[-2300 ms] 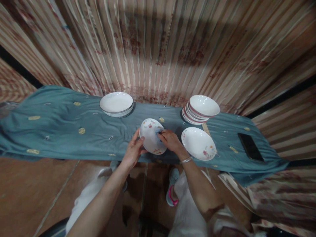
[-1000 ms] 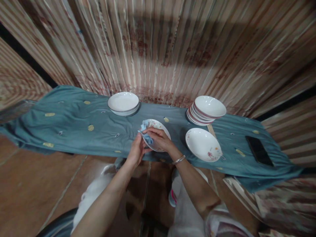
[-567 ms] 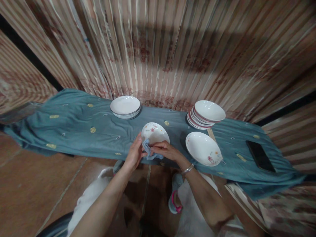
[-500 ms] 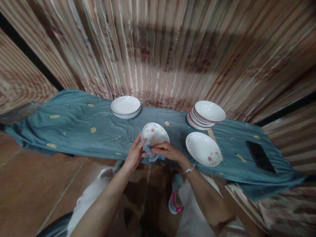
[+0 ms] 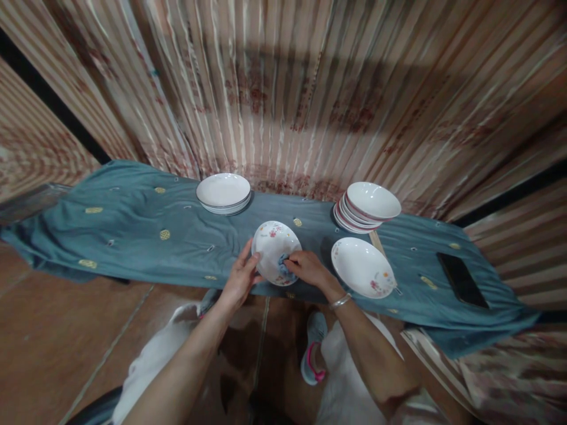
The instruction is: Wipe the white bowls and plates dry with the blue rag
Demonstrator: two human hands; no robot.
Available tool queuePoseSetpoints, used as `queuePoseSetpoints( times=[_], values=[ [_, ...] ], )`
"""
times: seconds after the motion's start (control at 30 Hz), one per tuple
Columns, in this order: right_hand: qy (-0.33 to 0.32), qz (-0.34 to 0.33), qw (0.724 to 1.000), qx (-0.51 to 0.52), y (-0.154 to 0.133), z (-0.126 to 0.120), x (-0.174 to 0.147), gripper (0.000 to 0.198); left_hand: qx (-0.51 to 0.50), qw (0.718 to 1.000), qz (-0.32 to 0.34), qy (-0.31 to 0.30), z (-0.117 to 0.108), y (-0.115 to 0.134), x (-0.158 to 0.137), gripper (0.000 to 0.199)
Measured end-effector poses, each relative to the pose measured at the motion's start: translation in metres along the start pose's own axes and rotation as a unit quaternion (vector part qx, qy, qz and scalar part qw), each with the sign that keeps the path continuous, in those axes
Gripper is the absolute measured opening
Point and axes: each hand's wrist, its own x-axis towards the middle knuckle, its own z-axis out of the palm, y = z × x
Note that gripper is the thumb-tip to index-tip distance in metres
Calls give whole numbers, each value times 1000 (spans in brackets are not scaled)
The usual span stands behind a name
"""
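A white plate [image 5: 271, 248] with small flower prints is held tilted above the near edge of the cloth-covered table. My left hand [image 5: 241, 276] grips its left rim, thumb on the front and fingers partly hidden behind. Bunched in my right hand [image 5: 308, 268] is a blue cloth [image 5: 286, 265], pressed on the lower right of the plate's face. Just to the right lies another flowered plate [image 5: 361, 265], its face up on the table.
A stack of white plates [image 5: 224, 192] stands at the back left. Stacked dishes with a tilted bowl [image 5: 373, 199] on top stand at the back right. A black phone [image 5: 462, 280] lies on the blue-green tablecloth [image 5: 133, 230]. A striped curtain [image 5: 274, 106] hangs behind.
My right hand has moved the blue cloth from the plate's lower left to its lower right, bunching it smaller. The plate has tipped up, showing more of its face. My left hand keeps its hold.
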Motion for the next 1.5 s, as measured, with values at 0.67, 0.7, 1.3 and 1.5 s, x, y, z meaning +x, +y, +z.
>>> queuePoseSetpoints(
  times=[0.67,0.7,1.3,1.5],
  values=[
    [201,-16,972,120,7,18,47,21,-2,1000,-10,-6,-7,-3,1,77],
    [209,-10,967,147,6,19,50,22,-5,1000,-13,-7,-7,-3,1,78],
    [119,-46,864,486,-58,29,77,26,-53,998,-17,19,-14,1,2,73],
    [39,-56,868,493,-73,28,66,26,-74,997,-23,1,-20,7,0,60]
  ],
)
